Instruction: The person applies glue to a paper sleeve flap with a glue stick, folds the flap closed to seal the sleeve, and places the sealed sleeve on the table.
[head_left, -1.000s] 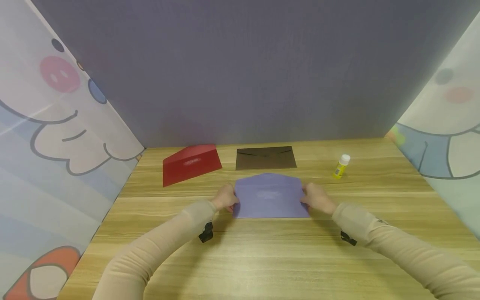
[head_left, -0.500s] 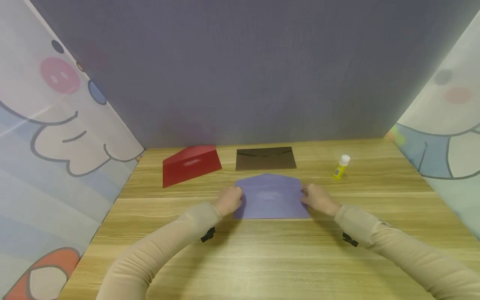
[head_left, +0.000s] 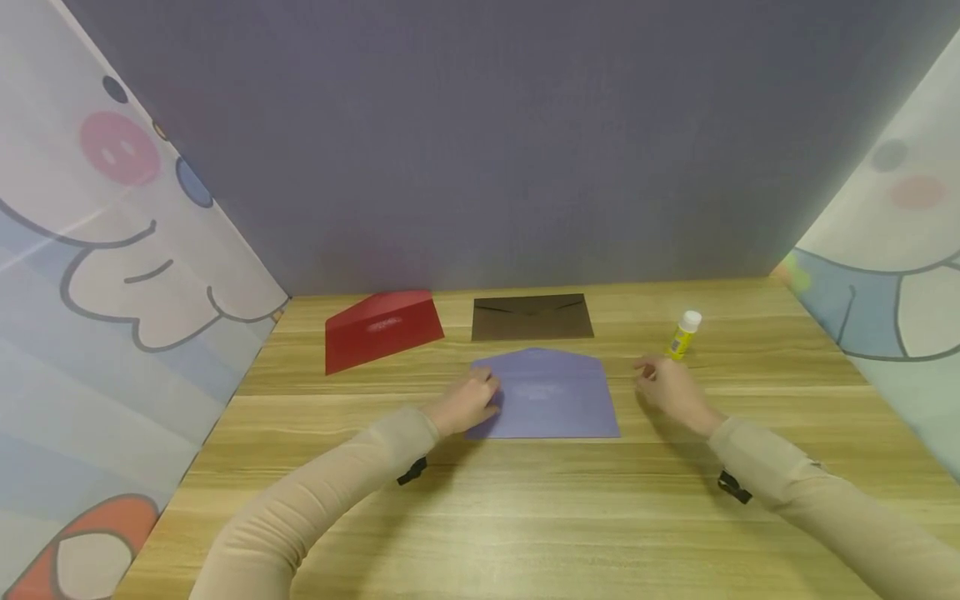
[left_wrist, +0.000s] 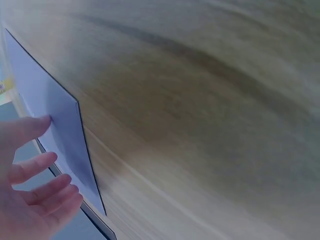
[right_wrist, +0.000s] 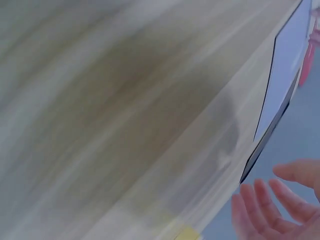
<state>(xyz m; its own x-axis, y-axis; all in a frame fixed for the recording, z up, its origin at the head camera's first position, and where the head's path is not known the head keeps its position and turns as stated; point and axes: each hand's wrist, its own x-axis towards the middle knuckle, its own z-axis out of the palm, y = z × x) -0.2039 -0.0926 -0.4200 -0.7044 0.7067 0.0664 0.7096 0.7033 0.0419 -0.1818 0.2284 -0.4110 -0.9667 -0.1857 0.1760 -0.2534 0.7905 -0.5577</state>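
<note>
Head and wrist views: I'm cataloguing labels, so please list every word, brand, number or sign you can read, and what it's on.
No text can be read in any view.
Yellow tube with the white cap: dark marks on its side, too small to read.
Lavender envelope and red envelope: each looks paler near the middle, but no letters can be made out.
Brown envelope: none seen.
</note>
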